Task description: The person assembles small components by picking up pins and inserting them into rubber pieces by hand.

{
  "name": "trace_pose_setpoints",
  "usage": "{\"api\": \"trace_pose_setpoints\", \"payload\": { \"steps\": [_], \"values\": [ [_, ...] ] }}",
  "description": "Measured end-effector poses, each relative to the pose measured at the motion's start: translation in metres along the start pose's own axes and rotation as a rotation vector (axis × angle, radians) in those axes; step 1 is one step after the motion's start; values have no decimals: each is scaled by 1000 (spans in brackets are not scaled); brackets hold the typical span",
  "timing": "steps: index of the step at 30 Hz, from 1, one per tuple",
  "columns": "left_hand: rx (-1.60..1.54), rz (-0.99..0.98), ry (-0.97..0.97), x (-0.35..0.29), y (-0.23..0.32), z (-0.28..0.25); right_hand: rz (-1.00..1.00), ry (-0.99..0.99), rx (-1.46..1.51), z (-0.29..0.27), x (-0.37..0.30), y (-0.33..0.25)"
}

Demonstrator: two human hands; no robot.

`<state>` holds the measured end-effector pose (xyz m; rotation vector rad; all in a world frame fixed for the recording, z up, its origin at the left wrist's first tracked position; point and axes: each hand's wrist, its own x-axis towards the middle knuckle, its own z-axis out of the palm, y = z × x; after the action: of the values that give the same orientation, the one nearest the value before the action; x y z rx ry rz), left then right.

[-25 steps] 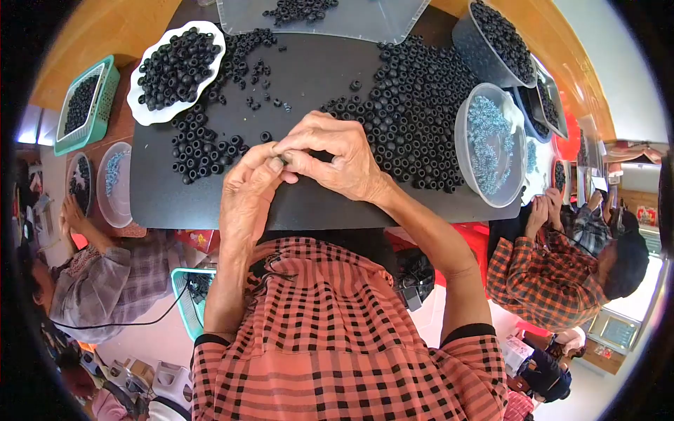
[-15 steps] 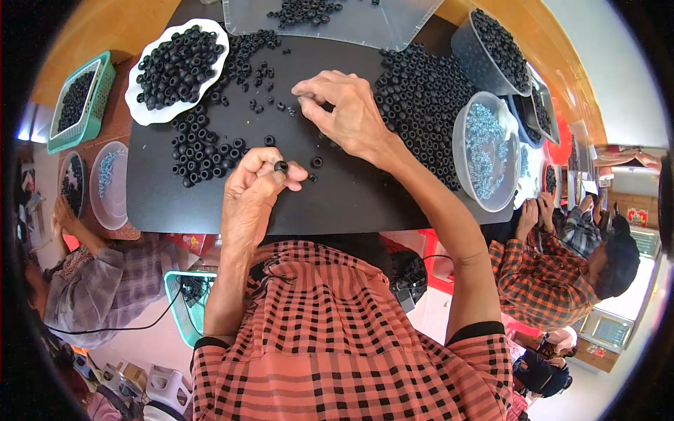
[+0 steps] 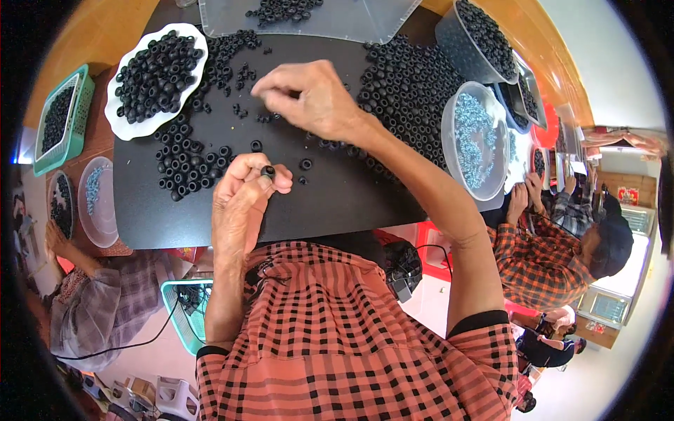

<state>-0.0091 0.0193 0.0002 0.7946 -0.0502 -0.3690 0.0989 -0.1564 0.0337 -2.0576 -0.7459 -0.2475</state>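
Observation:
My left hand (image 3: 239, 200) is closed on a small black ring-shaped part (image 3: 267, 171), pinched between thumb and fingers with its hole facing up. Over the dark tabletop (image 3: 309, 210), my right hand (image 3: 312, 98) hangs near a few small black pieces (image 3: 261, 117); its fingers are curled and blurred, so whether they hold anything is unclear. A loose black ring (image 3: 305, 164) lies on the table just right of my left hand. To the left of that hand spreads a group of larger black rings (image 3: 186, 172).
A white scalloped plate (image 3: 116, 130) heaped with black rings stands at the far left. A wide spread of black parts (image 3: 404, 91) covers the right side, beside a clear bowl of blue pieces (image 3: 449, 137) and a deep tub (image 3: 449, 38). Behind is a clear tray (image 3: 351, 29). Co-workers sit on both sides.
My right hand has moved left across the table toward the small black pieces. My left hand still holds the black ring-shaped part. The whole view has shifted slightly.

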Motion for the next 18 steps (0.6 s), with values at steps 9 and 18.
{"api": "trace_pose_setpoints", "payload": {
  "steps": [9, 18],
  "values": [
    [38, 18, -1, 1, 1, 3, 276, 66, -127, -60, -40, 2],
    [86, 45, 23, 3, 1, 8, 278, 130, -96, -60, -62, 5]
  ]
}}
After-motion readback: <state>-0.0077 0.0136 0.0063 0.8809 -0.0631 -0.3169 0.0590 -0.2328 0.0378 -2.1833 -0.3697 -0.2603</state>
